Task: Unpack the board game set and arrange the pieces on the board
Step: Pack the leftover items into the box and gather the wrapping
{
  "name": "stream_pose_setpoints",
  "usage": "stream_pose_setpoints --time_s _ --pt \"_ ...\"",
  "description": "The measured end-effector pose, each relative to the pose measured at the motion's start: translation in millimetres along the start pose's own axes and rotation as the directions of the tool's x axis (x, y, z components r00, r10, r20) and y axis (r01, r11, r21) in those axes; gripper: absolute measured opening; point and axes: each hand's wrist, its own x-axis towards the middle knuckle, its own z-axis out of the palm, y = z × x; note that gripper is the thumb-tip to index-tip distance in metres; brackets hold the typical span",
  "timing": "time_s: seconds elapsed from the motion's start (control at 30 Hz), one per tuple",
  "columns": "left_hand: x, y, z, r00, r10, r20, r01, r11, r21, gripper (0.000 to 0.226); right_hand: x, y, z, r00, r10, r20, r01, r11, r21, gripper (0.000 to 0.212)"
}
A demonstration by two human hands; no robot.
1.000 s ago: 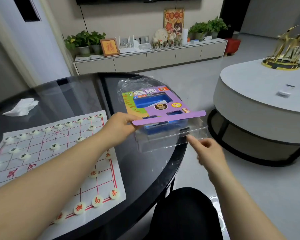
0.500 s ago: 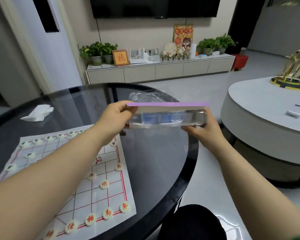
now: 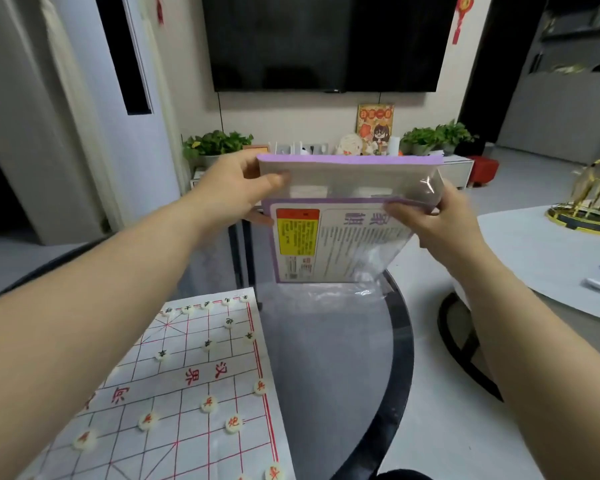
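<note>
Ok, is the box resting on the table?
No, the left hand and right hand hold the box in the air above the table.

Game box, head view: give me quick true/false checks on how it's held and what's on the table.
1. The left hand and the right hand both grip the game box. True.
2. The game box rests flat on the table. False: it is held in the air above it.
3. Round pieces sit on the board. True.
4. The board lies right of the game box. False: it lies on the table, lower left.
</note>
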Motion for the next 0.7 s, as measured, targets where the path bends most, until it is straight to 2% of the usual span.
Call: stream_pose_setpoints --time_s 0.17,0.27,0.4,0.53,0.63,0.7 --pt "-0.8 -15.0 8.8 0.999 -0.036 -0.036 0.035 0.999 -0.036 0.01 -10.8 0.3 1.7 0.996 0.088 0.01 -0.088 0.994 0.067 0.02" --pt "0.7 -22.6 16.1 0.995 -0.008 -0.096 0.008 1.0 -0.004 0.023 -13.5 2.9 2.2 0.994 0.111 -0.001 -0.111 0.989 0.098 0.017" --pt "6.6 -29.2 22.1 0.989 0.025 -0.145 -0.019 0.999 0.042 0.037 -7.7 4.3 1.2 0.993 0.12 0.01 -0.121 0.988 0.096 0.02" --pt "14.9 -36.4 22.8 0.983 -0.031 -0.182 0.041 0.998 0.048 0.053 -2.9 8.5 3.7 0.991 0.133 0.016 -0.134 0.985 0.107 0.022" --pt "10.5 -35.6 25.3 0.983 -0.061 -0.173 0.052 0.997 -0.053 0.05 -0.3 9.2 5.2 0.986 0.161 0.035 -0.165 0.976 0.145 0.03" --pt "6.9 -39.7 27.9 0.976 -0.035 -0.214 0.016 0.996 -0.091 0.042 0.6 6.3 7.1 0.984 0.18 0.012 -0.177 0.953 0.247 0.037"
